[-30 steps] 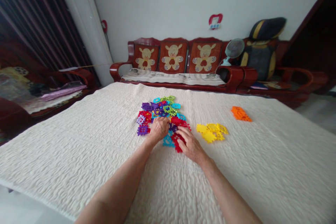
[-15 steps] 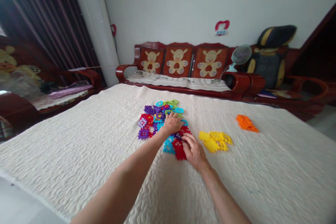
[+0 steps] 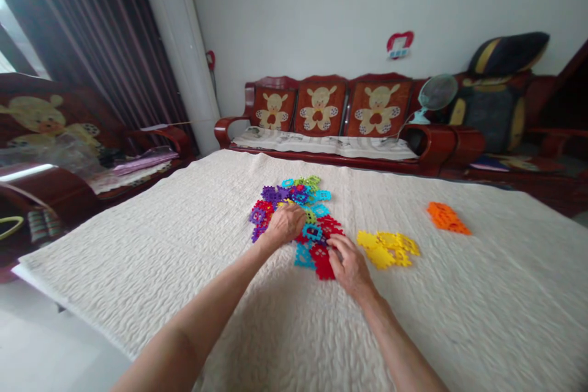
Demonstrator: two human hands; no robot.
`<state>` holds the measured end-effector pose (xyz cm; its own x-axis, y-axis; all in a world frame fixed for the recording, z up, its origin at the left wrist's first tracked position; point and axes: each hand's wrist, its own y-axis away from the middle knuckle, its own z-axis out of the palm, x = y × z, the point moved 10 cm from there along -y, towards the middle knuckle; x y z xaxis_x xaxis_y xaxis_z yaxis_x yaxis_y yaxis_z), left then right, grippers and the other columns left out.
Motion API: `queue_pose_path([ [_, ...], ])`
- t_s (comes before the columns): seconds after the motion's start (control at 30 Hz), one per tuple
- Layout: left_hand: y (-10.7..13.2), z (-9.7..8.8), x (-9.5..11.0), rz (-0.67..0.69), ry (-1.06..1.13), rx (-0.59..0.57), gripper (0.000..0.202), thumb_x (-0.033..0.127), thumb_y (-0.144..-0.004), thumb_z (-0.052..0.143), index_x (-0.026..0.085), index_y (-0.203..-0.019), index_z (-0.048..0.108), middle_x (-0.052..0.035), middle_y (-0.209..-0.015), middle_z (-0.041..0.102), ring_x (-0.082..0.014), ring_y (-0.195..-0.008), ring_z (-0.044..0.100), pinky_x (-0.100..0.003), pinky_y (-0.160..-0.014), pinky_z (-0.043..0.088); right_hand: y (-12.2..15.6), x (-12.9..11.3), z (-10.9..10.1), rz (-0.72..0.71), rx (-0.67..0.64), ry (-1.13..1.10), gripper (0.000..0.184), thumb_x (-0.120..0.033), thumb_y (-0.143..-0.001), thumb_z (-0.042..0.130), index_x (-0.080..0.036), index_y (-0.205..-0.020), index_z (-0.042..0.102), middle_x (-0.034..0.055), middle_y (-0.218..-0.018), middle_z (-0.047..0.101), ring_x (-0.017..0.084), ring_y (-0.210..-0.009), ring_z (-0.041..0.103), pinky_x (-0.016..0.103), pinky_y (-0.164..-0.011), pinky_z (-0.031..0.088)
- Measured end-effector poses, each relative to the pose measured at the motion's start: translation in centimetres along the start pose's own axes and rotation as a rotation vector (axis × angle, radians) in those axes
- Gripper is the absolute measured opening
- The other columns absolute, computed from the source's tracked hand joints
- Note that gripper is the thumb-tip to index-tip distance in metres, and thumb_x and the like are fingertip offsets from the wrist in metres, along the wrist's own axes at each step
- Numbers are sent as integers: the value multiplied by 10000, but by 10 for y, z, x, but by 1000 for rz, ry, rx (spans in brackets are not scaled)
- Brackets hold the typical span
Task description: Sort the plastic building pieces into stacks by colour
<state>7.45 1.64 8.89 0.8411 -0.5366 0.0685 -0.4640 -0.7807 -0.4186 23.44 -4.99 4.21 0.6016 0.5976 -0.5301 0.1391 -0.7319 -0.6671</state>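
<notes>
A heap of flat interlocking plastic building pieces lies on the quilted cover; purple (image 3: 274, 194), red (image 3: 323, 262), blue (image 3: 312, 232) and green (image 3: 310, 216) ones overlap. My left hand (image 3: 287, 222) rests palm down over the heap's middle, its fingers spread and reaching among the pieces; what lies under the palm is hidden. At the heap's near right edge, my right hand (image 3: 350, 262) has its fingers bent but apart, the tips touching red and dark purple pieces. Just right of it sits a group of yellow pieces (image 3: 386, 248).
Orange pieces (image 3: 449, 218) form a separate pile farther right on the cream quilted cover (image 3: 184, 245). Beyond the far edge stands a wooden sofa (image 3: 321, 159) with bear-patterned cushions. A small fan (image 3: 437, 93) and a massage seat (image 3: 493, 113) are at the back right.
My left hand has drawn back to the left over the heap, uncovering blue, green and red pieces. My right hand stays at the same edge. The camera view has turned slightly left.
</notes>
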Motion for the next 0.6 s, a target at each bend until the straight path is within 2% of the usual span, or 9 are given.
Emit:
queue_pose_path([
  [0.07,-6,-8,-21,-89,-10,33,337,230,-1012,369,172,-901,683,-73,-905,676,-178,-899,612,-312,-901,468,0,1,0,11,-7,7,272,-274,-890,489,-180,-1038,696,127,-1119,692,256,-1068,643,441,-965,542],
  [0.13,-9,-10,-42,-189,-15,46,303,236,-1006,387,159,-994,680,-90,-987,680,-188,-958,613,-319,-924,464,1,0,0,17,-16,10,270,-275,-894,488,-187,-1043,695,125,-1126,690,259,-1075,643,442,-972,540],
  [0.23,-7,2,-57,-276,-9,-11,284,316,-990,455,159,-1114,657,-114,-1123,663,-221,-1071,598,-350,-971,457,0,0,0,12,-27,10,254,-271,-895,490,-207,-1032,694,116,-1122,692,255,-1076,647,427,-970,544],
  [0.33,2,18,-50,-287,-15,-82,306,355,-991,450,185,-1155,645,-109,-1181,645,-235,-1122,585,-372,-1000,448,0,0,-1,8,-27,18,248,-271,-884,496,-203,-1014,696,119,-1116,695,261,-1063,653,435,-957,551],
  [0.4,9,21,-40,-286,-34,-92,312,350,-997,428,193,-1160,642,-111,-1196,637,-243,-1141,578,-384,-1008,444,-1,0,-1,13,-29,20,251,-265,-879,497,-195,-1014,697,122,-1119,695,261,-1065,653,437,-958,551],
  [0.53,17,13,-24,-250,-12,-66,301,336,-993,428,195,-1149,643,-113,-1109,671,-244,-1062,615,-383,-980,460,-1,0,0,17,-38,15,247,-261,-878,502,-194,-1016,696,122,-1122,695,255,-1071,649,425,-968,544],
  [0.6,14,2,-30,-267,22,-22,298,315,-991,427,192,-1159,641,-104,-1048,693,-231,-997,640,-363,-947,477,-1,0,-1,18,-37,10,242,-274,-881,508,-193,-1012,695,124,-1119,696,258,-1067,650,428,-965,542],
])
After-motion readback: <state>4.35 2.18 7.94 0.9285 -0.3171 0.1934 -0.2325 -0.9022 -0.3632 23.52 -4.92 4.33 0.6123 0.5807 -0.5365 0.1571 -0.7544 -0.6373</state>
